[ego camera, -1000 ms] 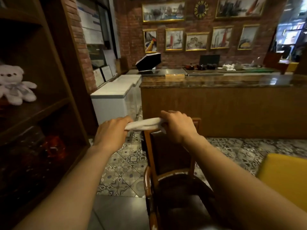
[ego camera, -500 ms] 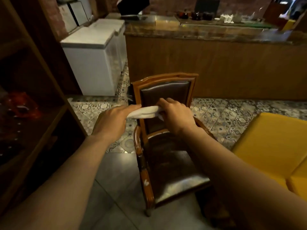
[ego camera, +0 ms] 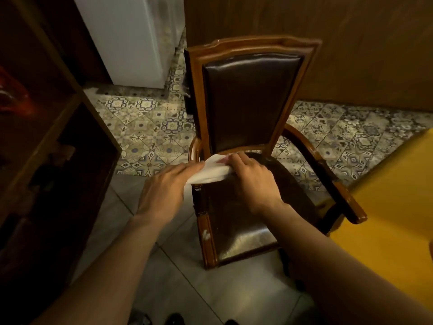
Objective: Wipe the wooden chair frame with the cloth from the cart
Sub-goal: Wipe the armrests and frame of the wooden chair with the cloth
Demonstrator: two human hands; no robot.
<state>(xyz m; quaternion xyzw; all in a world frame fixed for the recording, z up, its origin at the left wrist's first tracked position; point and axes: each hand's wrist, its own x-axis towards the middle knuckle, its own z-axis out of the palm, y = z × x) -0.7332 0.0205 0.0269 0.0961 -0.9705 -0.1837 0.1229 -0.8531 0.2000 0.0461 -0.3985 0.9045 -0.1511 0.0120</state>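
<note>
A wooden chair with a brown frame, dark leather back and dark seat stands on the floor facing me. A white cloth is stretched between my two hands, just above the chair's left armrest near the seat's back. My left hand grips the cloth's left end. The right end is held by my right hand, which hovers over the seat. The left armrest is partly hidden by the cloth and my hands.
A dark wooden shelf unit stands close on the left. A white chest freezer sits behind the chair's left side, and a wooden counter front behind it. Yellow furniture lies on the right. Patterned tiles cover the floor.
The view has tilted down from the room to the chair. Both hands, still holding the cloth, have come lower, from backrest height to the left armrest and seat.
</note>
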